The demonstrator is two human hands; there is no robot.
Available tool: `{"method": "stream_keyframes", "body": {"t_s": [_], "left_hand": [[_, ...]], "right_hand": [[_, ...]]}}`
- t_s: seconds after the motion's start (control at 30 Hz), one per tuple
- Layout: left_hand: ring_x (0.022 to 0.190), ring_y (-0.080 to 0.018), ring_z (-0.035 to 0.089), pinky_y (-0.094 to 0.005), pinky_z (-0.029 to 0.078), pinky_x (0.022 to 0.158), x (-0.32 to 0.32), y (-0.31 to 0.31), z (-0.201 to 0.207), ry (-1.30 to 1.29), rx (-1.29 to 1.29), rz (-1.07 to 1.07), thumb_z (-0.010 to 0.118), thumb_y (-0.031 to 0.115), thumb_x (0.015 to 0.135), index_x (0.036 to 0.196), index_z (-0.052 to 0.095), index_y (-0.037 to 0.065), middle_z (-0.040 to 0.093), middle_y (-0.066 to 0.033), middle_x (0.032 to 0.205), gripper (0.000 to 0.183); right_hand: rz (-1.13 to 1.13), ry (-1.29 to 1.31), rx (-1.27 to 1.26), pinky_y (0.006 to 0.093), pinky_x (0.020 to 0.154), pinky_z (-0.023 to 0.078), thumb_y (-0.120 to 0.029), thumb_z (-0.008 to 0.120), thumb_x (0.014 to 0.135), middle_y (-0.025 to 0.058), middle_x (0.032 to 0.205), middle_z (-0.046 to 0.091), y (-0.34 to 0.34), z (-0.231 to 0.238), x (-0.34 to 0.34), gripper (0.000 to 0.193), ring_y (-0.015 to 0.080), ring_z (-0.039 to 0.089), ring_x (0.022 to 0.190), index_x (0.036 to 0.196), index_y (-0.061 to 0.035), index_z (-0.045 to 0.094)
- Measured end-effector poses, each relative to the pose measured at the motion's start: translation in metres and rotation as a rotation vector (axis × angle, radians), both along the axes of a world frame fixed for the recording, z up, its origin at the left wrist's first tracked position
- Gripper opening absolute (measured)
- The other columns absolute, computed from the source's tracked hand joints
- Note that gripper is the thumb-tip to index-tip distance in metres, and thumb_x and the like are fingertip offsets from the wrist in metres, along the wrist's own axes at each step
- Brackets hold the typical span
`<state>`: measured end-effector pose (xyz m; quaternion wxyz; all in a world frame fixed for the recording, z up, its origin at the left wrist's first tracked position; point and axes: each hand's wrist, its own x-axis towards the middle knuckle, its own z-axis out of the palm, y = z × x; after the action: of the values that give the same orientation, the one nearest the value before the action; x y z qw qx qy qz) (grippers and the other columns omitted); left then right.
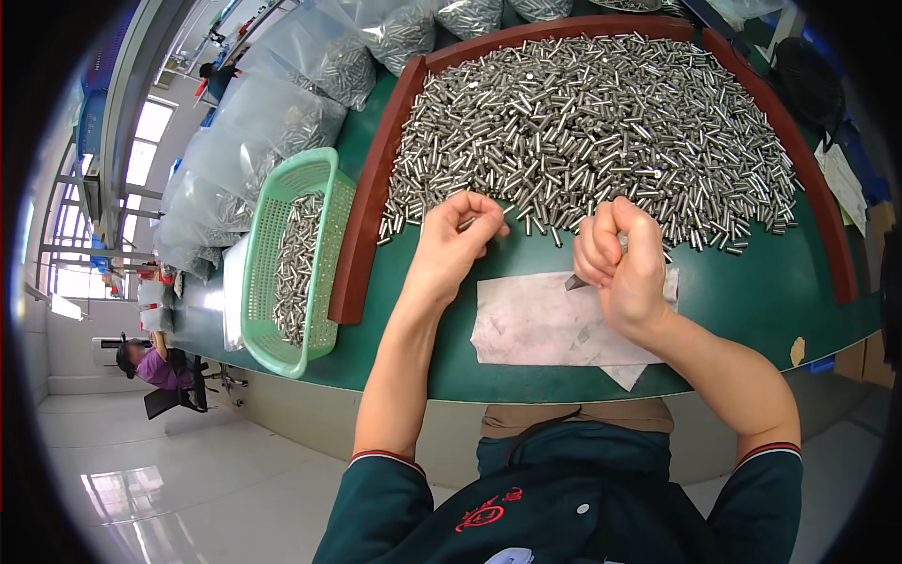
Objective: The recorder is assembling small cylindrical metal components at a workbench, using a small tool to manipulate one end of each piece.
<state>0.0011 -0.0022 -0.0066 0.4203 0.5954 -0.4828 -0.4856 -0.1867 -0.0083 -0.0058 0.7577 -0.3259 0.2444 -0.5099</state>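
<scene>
Metal dowel pins (583, 132) lie heaped across the upper frame. Left hand (451, 240), centre: curled, apparently around one. Right hand (628, 263), right of centre: clenched, contents hidden. Brushing the heap could scatter pins.

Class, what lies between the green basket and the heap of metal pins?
A dark red bar lies between the green basket and the heap of metal pins; the head view shows it.
</scene>
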Motion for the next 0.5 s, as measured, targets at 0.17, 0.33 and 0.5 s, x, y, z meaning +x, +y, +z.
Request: {"method": "stream_keyframes", "body": {"t_s": [0.17,0.33,0.5], "left_hand": [[0.049,-0.0028,0.032,-0.0159,0.026,0.044,0.0030,-0.0008,0.0015,0.528,0.153,-0.036,0.051,0.005,0.083,0.093,0.055,0.001,0.057,-0.0065,0.075,0.012],[0.048,-0.0027,0.033,-0.0160,0.026,0.044,0.0032,-0.0008,-0.0004,0.535,0.165,-0.046,0.050,0.004,0.083,0.093,0.055,0.000,0.057,-0.0064,0.074,0.012],[0.048,-0.0027,0.032,-0.0162,0.026,0.043,0.0037,-0.0006,-0.0005,0.535,0.179,-0.054,0.049,0.005,0.084,0.092,0.055,-0.001,0.056,-0.0063,0.073,0.012]], "right_hand": [[-0.003,-0.005,0.000,0.0226,0.038,0.020,-0.024,0.030,0.086,-0.0011,0.044,0.027,0.0010,0.0004,0.0008,0.038,0.0069,0.021,0.040,0.051,-0.0089,0.027],[0.001,-0.009,-0.008,0.0225,0.038,0.019,-0.024,0.030,0.086,-0.0014,0.044,0.027,0.0007,0.0004,0.0007,0.038,0.0069,0.021,0.039,0.051,-0.0089,0.027],[0.001,-0.010,-0.010,0.0226,0.038,0.019,-0.024,0.030,0.086,-0.0015,0.044,0.026,0.0014,0.0012,0.0009,0.038,0.0068,0.021,0.039,0.051,-0.0089,0.027]]}}
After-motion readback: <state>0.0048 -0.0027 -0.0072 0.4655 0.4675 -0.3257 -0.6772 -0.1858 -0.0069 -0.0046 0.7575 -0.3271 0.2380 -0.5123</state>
